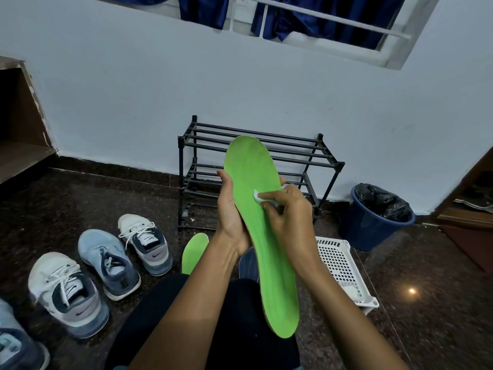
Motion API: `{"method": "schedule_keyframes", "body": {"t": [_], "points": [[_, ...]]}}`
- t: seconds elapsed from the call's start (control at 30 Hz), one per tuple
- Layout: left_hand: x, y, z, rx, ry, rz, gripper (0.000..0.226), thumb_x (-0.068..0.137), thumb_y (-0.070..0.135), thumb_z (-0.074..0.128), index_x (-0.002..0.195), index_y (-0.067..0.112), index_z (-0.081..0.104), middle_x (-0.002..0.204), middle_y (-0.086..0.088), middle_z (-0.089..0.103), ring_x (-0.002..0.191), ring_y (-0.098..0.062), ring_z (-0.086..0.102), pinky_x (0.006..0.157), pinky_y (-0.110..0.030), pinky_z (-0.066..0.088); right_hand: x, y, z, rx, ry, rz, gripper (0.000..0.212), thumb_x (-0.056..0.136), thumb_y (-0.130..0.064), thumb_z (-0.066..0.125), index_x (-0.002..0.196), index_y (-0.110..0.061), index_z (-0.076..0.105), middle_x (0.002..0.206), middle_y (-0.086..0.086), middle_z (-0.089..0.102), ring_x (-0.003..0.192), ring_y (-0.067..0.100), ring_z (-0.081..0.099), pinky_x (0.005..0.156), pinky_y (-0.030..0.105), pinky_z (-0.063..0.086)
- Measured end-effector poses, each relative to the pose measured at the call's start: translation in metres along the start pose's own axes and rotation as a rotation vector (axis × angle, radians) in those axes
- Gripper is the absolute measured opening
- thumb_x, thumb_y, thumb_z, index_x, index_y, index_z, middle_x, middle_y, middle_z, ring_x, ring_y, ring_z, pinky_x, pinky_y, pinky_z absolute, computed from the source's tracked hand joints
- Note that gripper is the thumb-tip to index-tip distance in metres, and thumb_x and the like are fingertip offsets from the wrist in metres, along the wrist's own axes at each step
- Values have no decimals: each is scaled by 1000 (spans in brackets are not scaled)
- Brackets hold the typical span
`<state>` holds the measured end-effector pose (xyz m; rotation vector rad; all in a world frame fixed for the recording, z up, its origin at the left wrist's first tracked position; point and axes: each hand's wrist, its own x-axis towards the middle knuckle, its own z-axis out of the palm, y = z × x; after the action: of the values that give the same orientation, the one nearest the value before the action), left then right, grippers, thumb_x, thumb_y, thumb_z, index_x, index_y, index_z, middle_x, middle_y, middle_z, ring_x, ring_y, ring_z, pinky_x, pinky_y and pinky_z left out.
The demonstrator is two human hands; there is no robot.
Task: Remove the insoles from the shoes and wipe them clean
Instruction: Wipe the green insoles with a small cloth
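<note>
Green insole (256, 166) gripped mid-length by the left hand (232, 217), palm behind it, fingers wrapped round to its far edge. Small white wipe (257, 195) pinched in the curled fingers of the right hand (290, 214) and pressed to the insole's upper face. Insole held upright above the lap, toe end up, in front of a black shoe rack (306, 153). Second green insole (193, 252) noted on the dark floor (426, 263), just left of the left wrist. Sneakers (108, 263) lined up further left; white basket (344, 265) and blue bin (370, 231) to the right.

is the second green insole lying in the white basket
No, the second green insole lies on the dark floor, apart from the white basket.
</note>
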<state>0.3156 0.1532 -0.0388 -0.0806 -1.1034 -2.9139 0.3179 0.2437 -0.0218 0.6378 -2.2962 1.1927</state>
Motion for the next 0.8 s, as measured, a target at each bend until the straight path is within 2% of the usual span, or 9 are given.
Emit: {"method": "schedule_keyframes", "body": {"t": [0.1, 0.33, 0.5, 0.63, 0.8], "points": [[0, 0, -1, -6, -7, 8, 93, 88, 72, 7, 108, 1, 63, 101, -17, 70, 88, -25, 69, 77, -33, 58, -2, 1, 2, 1, 26, -1, 12, 81, 0, 66, 91, -2, 72, 76, -15, 43, 70, -8, 46, 68, 0, 35], [0, 3, -3, -35, 12, 14, 92, 87, 75, 11, 108, 4, 65, 105, -19, 68, 91, -30, 67, 79, -38, 56, -23, -2, 3, 76, -57, -21, 20, 76, 4, 68, 89, -10, 74, 76, 3, 56, 73, -9, 53, 64, 2, 37], [0, 2, -1, -6, -11, 8, 94, 88, 73, 7, 106, 2, 65, 102, -18, 70, 87, -27, 69, 74, -35, 58, -9, 3, 2, 23, 9, -26, 11, 79, 2, 67, 87, -2, 72, 75, -14, 45, 76, -14, 50, 65, 0, 33], [-1, 3, -2, 1, -17, 9, 94, 88, 73, 6, 108, 2, 64, 102, -18, 70, 87, -26, 69, 74, -33, 58, -9, 4, 6, -14, 37, -33, 10, 81, 0, 65, 89, -2, 72, 74, -8, 46, 68, -5, 49, 65, 2, 34], [0, 4, -5, -33, 4, 20, 92, 87, 74, 9, 108, 3, 65, 103, -19, 69, 87, -29, 69, 78, -38, 57, -21, -1, 4, 75, -15, -24, 18, 77, 4, 67, 89, -7, 73, 72, -8, 50, 73, -13, 51, 64, 1, 34]]}}
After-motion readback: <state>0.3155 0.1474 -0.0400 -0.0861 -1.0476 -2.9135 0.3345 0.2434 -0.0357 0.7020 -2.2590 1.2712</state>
